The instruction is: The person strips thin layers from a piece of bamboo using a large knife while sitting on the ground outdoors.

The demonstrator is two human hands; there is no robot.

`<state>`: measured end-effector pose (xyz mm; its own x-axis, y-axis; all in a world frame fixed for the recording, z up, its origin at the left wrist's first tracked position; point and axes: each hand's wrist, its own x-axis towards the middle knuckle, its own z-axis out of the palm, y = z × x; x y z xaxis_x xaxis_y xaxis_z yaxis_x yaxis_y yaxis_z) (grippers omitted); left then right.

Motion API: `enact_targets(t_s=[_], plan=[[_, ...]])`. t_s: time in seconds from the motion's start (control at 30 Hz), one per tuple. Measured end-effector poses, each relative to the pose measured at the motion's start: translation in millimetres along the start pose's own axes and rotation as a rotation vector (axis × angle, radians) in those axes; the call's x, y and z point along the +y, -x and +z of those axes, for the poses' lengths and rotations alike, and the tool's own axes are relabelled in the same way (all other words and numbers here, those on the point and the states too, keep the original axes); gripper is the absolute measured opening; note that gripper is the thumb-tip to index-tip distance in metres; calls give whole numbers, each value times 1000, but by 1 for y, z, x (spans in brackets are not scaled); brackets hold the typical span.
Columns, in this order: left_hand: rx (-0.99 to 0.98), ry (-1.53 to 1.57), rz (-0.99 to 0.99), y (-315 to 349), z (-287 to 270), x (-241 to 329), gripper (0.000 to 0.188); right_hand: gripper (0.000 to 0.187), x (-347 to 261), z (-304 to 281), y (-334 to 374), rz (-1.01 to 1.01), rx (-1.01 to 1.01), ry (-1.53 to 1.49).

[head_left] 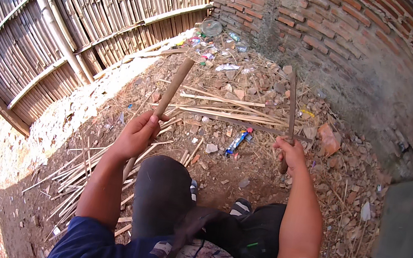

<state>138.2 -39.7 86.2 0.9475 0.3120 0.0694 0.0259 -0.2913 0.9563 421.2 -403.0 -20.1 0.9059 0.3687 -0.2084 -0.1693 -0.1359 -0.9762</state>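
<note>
Both hands are loaded here: to the left of the blue wrapper (236, 143), the left hand (137, 131) has its grip wrapped around a wooden stick (175, 86), thumb pressed on it, the far end leaning out beyond the wrapper. Across to the wrapper's right, the right hand (291, 156) has its grip curled low on a long dark tool (292, 102), narrow and blade-like, though its edge is too fine to make out. Stick and tool stand well apart, one each side of the wrapper. Just beyond the wrapper lie pale strips (251, 118) with a dark flat bar (229, 120) alongside, and to its left and nearer the body, loose slats (69, 194) spread over the ground. Good handling, I'd judge, means a firm hold low on the tool, the left fingers clear of its line, the stick steadied before any contact, and every stroke angled away from the left knee (162, 187), which sits left of the wrapper and nearer the body. Small, controlled pressure should beat force.
</note>
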Motion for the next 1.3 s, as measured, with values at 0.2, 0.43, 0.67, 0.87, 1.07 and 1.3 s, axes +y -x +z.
enact_targets(t_s=[0.2,0.43,0.67,0.87,1.07,1.3], plan=[[-171,-99,-64,-2,95,-8,32,27,-28,37,34,-120,-275,-203],[-145,-380,-63,-8,149,2,31,24,-38,59,58,-126,-315,-466],[64,-769,270,16,147,-7,50,17,-30,64,54,-47,-213,-627],[208,-1031,70,141,67,-52,75,17,-30,50,47,-75,-202,-613],[287,-924,-279,223,31,-98,55,19,-30,42,39,-70,-184,-611],[217,-994,20,238,25,-129,25,26,-31,46,42,-77,-104,-521]])
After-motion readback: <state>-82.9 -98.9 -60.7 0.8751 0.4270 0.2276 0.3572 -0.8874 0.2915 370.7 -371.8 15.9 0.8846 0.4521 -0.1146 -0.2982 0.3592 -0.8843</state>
